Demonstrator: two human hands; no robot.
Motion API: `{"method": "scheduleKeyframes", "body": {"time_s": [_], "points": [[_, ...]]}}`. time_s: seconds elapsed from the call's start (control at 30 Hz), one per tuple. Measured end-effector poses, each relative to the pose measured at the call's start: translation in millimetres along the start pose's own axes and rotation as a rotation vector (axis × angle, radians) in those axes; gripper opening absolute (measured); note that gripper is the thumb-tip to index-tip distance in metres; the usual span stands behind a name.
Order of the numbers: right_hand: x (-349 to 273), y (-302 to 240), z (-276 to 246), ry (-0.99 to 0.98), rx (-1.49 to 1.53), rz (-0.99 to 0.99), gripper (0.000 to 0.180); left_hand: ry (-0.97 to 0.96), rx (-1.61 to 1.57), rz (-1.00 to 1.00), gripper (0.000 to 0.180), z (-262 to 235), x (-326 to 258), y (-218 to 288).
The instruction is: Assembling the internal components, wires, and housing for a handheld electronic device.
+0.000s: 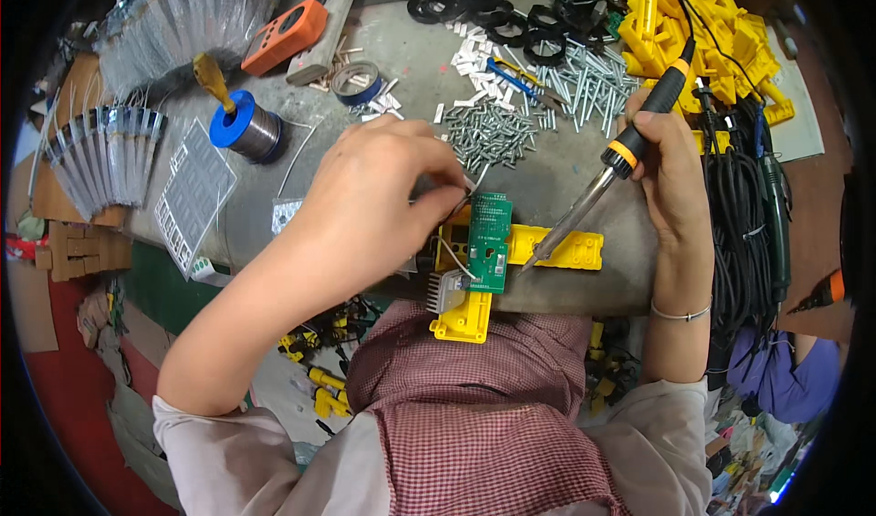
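My right hand grips a soldering iron with a black and orange handle. Its tip points down over the yellow plastic housing, just right of a green circuit board, apart from the board. The board lies across the housing at the table's near edge. A finned metal heat sink sits at its lower left, with a thin wire curving close by. Fingertips of my left hand are pinched together at the board's upper left, on a thin white wire; they partly hide it.
Small screws, long screws and blue cutters lie beyond the board. Yellow housings pile up far right, above black cables. To the left stand a solder spool, a tape roll and an orange device.
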State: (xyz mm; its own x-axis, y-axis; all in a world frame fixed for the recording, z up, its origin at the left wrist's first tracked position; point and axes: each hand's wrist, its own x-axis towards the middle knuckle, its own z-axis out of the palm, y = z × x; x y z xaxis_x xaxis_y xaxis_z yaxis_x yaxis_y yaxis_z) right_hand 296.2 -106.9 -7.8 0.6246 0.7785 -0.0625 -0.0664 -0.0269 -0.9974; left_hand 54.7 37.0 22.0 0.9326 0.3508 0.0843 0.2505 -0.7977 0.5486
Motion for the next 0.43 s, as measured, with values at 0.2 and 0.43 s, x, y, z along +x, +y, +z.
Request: {"method": "scheduleKeyframes", "body": {"time_s": [0.2, 0.43], "points": [[3.8, 2.2, 0.1, -0.05, -0.015, -0.012, 0.021, 0.078, -0.048, -0.16, 0.017, 31.0, 8.8, -3.4], [3.4, 4.4, 3.4, -0.037, -0.012, -0.024, 0.025, 0.135, -0.804, -0.392, 0.012, 38.9, 1.6, -27.5]]}}
